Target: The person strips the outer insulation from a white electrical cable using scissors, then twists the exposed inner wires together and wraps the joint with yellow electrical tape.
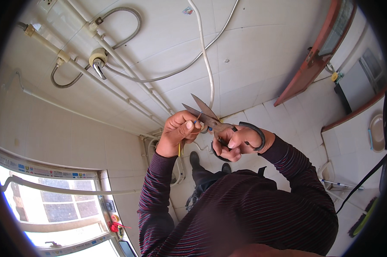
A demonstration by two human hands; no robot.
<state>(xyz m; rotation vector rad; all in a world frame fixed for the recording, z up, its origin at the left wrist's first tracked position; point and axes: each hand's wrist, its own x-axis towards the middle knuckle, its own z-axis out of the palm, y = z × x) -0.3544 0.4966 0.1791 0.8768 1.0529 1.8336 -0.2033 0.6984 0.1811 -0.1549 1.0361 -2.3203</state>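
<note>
Scissors: dark metal, black loop handles, blades parted in a narrow V pointing up and left; held in front of the chest, between the two hands, over the tiled floor.
Right hand: fingers curled closed through and around the black handle loops, thumb on top; gripping the scissors.
Left hand: fingers bunched shut, thumb pressed against forefinger, pinching thin wires just left of the blades.
Wires: a thin strand rises from the pinch toward the open blades, a blue bit shows at the fingertips, a yellow end hangs below the fist. Whether the blades touch the strand: cannot tell.
Sleeves: dark, finely striped, both forearms entering from the lower edge.
Wall pipes: pale pipes with a tap and grey flexible hose on white tile, upper left.
White hose: runs down the wall behind the hands.
Window: bright, lower left.
Door: reddish-brown, upper right.
</note>
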